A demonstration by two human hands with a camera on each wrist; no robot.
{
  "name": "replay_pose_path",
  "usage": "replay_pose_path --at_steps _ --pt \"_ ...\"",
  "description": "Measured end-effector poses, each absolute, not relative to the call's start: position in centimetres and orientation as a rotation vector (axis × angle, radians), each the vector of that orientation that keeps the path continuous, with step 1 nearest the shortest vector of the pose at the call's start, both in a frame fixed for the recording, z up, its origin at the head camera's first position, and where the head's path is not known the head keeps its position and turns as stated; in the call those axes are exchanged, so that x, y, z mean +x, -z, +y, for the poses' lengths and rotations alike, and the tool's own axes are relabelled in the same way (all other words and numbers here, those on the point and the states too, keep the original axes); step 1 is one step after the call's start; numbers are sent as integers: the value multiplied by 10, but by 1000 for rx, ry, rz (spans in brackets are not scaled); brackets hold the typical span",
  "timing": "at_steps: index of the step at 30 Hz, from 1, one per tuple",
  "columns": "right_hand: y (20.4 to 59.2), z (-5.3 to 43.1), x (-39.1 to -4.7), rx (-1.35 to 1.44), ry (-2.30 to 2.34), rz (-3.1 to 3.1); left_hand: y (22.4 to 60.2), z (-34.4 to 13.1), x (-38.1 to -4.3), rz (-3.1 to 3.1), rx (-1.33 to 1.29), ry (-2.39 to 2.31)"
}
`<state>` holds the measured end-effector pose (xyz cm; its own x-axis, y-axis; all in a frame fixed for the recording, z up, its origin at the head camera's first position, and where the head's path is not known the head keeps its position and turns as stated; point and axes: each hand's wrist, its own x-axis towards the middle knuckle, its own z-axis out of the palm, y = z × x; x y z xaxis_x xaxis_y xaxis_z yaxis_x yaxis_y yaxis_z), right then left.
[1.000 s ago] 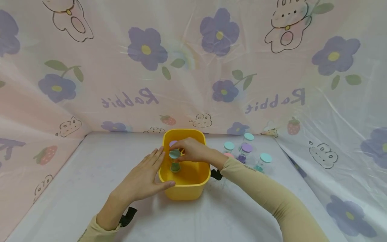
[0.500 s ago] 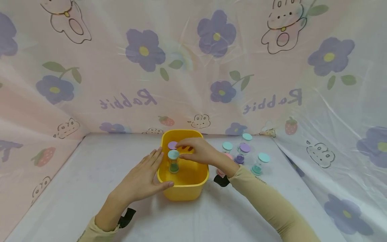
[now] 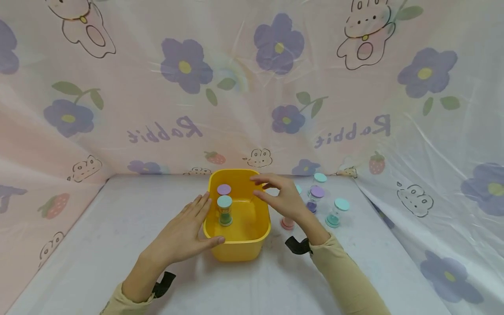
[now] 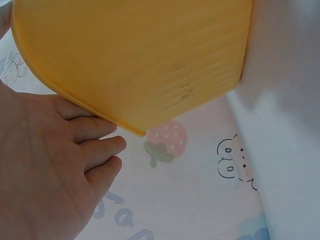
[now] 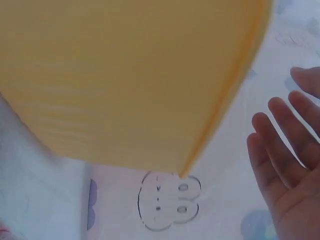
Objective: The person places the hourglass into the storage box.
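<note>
A yellow plastic bin stands on the white table. Inside it, along the left side, stand a small sand timer with a mint cap and green sand, and behind that a purple-capped one. My left hand rests with straight fingers against the bin's left rim; in the left wrist view its fingertips lie along the rim. Over the bin's right rim hovers my right hand, fingers spread and holding nothing. The right wrist view shows that hand apart from the bin's wall.
To the right of the bin stand several more sand timers: a teal one, a purple one, a mint-capped one at the back, and a pink one partly behind my right hand. A patterned curtain hangs behind and at both sides.
My right hand has let go of the green sand timer in the bin and moved right, up over the right rim. The left hand has stayed at the left rim.
</note>
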<state>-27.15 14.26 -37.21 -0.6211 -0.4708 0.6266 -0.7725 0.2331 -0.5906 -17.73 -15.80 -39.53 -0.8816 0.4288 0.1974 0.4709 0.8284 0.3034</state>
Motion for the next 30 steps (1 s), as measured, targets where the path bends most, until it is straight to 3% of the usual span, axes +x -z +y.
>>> replay_pose_path --at_steps 15,30 --pt "393 196 -262 732 -1495 -2211 395 -158 -177 -2873 -727 537" --pt "416 244 -267 585 -1442 -2468 395 -159 -177 -2878 -719 536"
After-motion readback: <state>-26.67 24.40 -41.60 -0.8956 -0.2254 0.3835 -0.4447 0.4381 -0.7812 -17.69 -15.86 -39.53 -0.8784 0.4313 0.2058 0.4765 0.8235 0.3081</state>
